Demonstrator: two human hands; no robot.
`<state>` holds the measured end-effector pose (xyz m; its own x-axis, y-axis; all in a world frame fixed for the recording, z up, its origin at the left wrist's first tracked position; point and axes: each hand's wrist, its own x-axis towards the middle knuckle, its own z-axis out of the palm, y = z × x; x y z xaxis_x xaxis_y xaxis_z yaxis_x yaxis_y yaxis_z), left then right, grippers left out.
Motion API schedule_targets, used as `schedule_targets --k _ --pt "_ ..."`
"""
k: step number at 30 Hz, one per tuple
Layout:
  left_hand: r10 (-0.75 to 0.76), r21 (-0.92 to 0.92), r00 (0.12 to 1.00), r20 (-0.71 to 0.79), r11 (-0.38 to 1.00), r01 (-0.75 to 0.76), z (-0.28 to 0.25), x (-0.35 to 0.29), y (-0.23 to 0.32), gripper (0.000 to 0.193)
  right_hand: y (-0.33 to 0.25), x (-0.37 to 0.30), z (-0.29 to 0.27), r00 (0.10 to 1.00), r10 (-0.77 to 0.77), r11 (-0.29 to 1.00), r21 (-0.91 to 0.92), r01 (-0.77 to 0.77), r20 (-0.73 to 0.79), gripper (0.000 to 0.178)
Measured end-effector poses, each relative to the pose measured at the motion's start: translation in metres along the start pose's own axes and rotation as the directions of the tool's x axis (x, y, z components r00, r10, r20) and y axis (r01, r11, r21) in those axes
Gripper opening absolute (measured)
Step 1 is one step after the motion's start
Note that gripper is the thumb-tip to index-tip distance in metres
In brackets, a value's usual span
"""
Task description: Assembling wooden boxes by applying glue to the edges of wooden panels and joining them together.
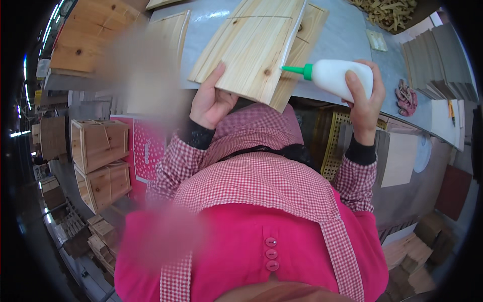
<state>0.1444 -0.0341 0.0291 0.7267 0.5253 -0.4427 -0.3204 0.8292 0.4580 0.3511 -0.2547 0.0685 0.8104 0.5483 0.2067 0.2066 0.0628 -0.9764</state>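
Right hand [366,98] grips white bottle [336,78], green nozzle [297,70] at right edge of wooden board [254,45]; left hand [212,99] pinches board's near edge, overhanging the table [344,35]. Bare surface right of board, past second board [301,50] beneath. Bottle opaque, fill unclear. Far right of board: heaped tan strips [385,12].

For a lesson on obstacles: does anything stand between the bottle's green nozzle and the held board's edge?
Nothing visible does: the right hand holds the bottle, its green nozzle at the edge of the held board, touching or nearly so.
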Motion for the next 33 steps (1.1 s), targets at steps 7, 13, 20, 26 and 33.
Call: schedule_targets --k 7,13,20,26,33 --pt "0.023 -0.001 0.999 -0.045 1.0 -0.023 0.008 0.007 0.001 0.044 -0.019 -0.016 0.004 0.973 -0.178 0.978 -0.082 0.192 0.145 0.031" --pt "0.017 0.043 1.0 0.007 0.999 -0.018 0.007 -0.003 0.001 0.046 -0.003 0.012 0.005 0.992 -0.119 0.993 -0.01 0.12 0.031 0.033" --pt "-0.047 0.083 0.999 0.021 0.996 0.046 0.004 -0.019 0.006 0.052 0.023 0.061 0.001 0.973 -0.152 0.988 -0.026 0.15 -0.171 0.035" --pt "-0.079 0.166 0.996 0.036 0.984 0.072 -0.004 -0.024 0.01 0.056 0.055 0.122 -0.004 0.893 -0.265 0.964 -0.123 0.236 -0.363 0.036" --pt "-0.078 0.169 0.996 0.043 0.983 0.069 -0.009 -0.016 0.019 0.058 0.065 0.148 -0.007 0.844 -0.082 0.983 0.099 0.157 -0.529 0.033"
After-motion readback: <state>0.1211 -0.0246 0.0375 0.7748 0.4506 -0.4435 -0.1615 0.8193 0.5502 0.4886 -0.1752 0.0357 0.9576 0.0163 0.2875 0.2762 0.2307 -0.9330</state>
